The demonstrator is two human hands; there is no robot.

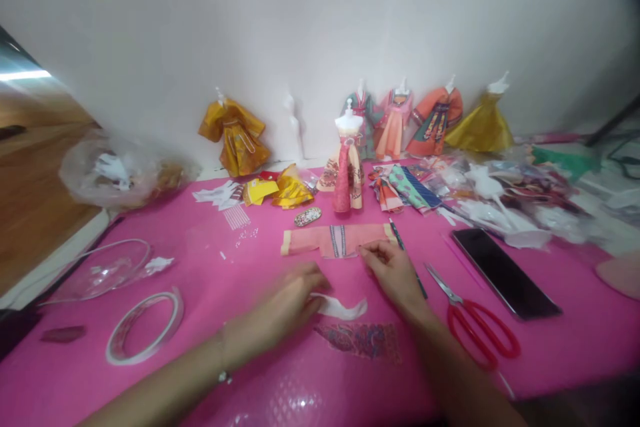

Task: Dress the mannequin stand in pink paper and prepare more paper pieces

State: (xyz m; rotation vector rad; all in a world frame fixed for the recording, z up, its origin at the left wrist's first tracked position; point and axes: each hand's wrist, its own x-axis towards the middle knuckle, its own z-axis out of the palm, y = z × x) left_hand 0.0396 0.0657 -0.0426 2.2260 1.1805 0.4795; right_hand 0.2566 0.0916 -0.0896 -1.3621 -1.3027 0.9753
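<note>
A small pink doll jacket (pixel 310 239) with cream cuffs and a patterned front band lies flat ahead of my hands. My right hand (pixel 393 273) pinches at its lower edge, right of the band. Blurred by motion, my left hand (pixel 295 297) hovers low over the table, fingers bent. A white strip (pixel 345 309) lies beside its fingertips; whether they grip it is unclear. Nearer to me is a patterned piece of fabric (pixel 360 341). A dark pencil (pixel 407 257) lies partly behind my right hand.
Red-handled scissors (pixel 463 313) and a black phone (pixel 505 273) lie at right. A roll of tape (pixel 145 327) is at left. A dressed doll form (pixel 349 167) stands behind the jacket, with several more along the wall. Fabric pieces and plastic bags (pixel 500 193) pile at back right.
</note>
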